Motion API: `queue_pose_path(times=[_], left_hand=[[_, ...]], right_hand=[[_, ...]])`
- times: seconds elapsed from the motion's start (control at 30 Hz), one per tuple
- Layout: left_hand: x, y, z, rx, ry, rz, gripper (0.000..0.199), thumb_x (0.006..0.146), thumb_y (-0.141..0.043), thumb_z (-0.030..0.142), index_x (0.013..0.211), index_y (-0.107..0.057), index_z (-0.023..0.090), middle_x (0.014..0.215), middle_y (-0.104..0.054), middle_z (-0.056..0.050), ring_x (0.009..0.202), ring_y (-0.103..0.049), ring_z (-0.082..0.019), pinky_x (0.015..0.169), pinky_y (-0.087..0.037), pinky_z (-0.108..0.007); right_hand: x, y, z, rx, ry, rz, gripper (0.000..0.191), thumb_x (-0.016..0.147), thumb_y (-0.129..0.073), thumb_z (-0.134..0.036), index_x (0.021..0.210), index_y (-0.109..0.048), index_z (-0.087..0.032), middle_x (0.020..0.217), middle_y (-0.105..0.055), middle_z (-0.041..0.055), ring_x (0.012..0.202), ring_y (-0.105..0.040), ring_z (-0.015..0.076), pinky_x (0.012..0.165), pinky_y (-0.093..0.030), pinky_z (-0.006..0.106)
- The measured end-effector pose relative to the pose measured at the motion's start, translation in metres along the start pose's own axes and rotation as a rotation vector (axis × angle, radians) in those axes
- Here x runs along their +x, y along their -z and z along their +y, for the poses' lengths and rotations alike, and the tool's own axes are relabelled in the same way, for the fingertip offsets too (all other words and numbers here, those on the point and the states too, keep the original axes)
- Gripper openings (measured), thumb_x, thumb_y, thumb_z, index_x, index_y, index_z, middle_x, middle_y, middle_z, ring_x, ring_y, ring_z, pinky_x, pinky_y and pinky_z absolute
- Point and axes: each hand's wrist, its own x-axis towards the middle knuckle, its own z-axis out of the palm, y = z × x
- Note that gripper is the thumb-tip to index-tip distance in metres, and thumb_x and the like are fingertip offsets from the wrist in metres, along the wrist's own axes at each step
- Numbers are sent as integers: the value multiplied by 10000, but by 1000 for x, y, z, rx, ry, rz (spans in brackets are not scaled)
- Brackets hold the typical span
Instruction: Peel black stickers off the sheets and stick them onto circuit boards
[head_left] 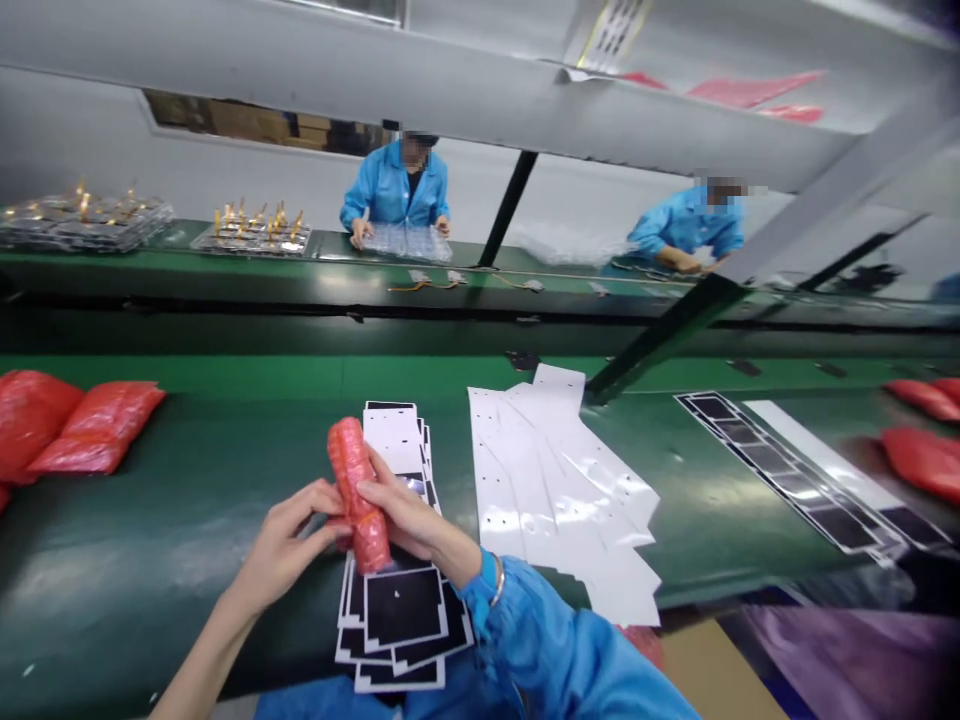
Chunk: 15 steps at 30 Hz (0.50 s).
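Observation:
Both my hands grip a rolled bundle in red plastic wrap, held tilted above the green table. My left hand pinches its left side near the lower part, fingers closed. Around its right side, my right hand is closed with the thumb lying across the front. Beneath the bundle lies a loose stack of black cards with white borders, partly covered by my hands. What is inside the red wrap is hidden.
White sheets lie fanned out to the right. Red wrapped packages sit at the left, more red packages at the far right. Black-panelled strips lie nearby. A dark slanted post rises behind. Two co-workers in blue sit across.

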Motion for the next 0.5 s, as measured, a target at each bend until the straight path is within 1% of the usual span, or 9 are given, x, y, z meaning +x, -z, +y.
queue_pose_path(times=[0.03, 0.07, 0.13, 0.17, 0.23, 0.3, 0.37, 0.43, 0.5], left_hand=[[2, -1, -1, 90, -66, 19, 57, 963, -621, 269, 932, -639, 224, 854, -671, -19, 750, -652, -145, 691, -528, -241], [5, -3, -2, 202, -139, 44, 42, 964, -606, 237, 979, -645, 235, 849, -672, -12, 732, -640, -141, 682, -516, -238], [11, -6, -2, 443, -259, 95, 128, 969, -568, 214, 1051, -661, 247, 851, -671, -20, 714, -610, -154, 665, -492, -255], [14, -8, -3, 545, -290, 113, 167, 978, -536, 211, 1065, -674, 245, 849, -668, -31, 711, -597, -165, 662, -485, -268], [19, -12, -4, 680, -275, 138, 245, 995, -472, 211, 1086, -699, 234, 865, -663, -59, 740, -593, -187, 685, -491, -292], [24, -16, -5, 688, -206, 146, 289, 1007, -440, 223, 1104, -712, 217, 852, -642, -64, 753, -591, -186, 711, -506, -291], [28, -19, -5, 613, -145, 156, 293, 1008, -440, 233, 1085, -722, 208, 815, -609, -47, 732, -579, -166, 712, -511, -272], [32, -21, 0, 549, -111, 166, 285, 998, -445, 221, 1030, -727, 205, 785, -572, -27, 690, -555, -141, 675, -498, -249], [35, -23, 9, 479, -65, 162, 251, 969, -477, 195, 911, -721, 200, 759, -532, -10, 657, -531, -124, 628, -471, -235]], right_hand=[[1, -1, 0, -11, 30, 23, 887, 639, -894, -435, 1402, -456, -328, 1029, -672, -17, 843, -670, 163, 785, -578, 315], [2, -2, 0, -22, 64, 48, 896, 618, -909, -404, 1396, -471, -327, 1041, -671, -18, 873, -669, 165, 809, -579, 310], [4, -3, 0, -37, 109, 95, 870, 605, -909, -349, 1370, -495, -325, 1084, -682, -15, 949, -674, 184, 875, -581, 331], [5, -3, 0, -38, 122, 120, 836, 619, -891, -336, 1358, -500, -322, 1098, -691, -10, 979, -678, 200, 899, -583, 357], [7, -3, 0, -29, 141, 170, 737, 683, -824, -350, 1343, -496, -319, 1136, -701, 3, 1024, -683, 226, 921, -585, 395], [7, -3, 1, -21, 184, 224, 679, 726, -759, -353, 1343, -477, -312, 1198, -688, 18, 1073, -674, 232, 950, -574, 395], [7, -1, 0, -32, 232, 255, 697, 720, -733, -334, 1355, -447, -307, 1249, -669, 27, 1106, -661, 231, 983, -556, 385], [6, 2, -1, -50, 269, 271, 741, 686, -730, -303, 1363, -429, -306, 1241, -670, 28, 1083, -666, 227, 981, -551, 377], [7, 4, -4, -51, 287, 270, 772, 651, -725, -270, 1361, -426, -307, 1193, -687, 24, 1019, -678, 221, 941, -560, 368]])
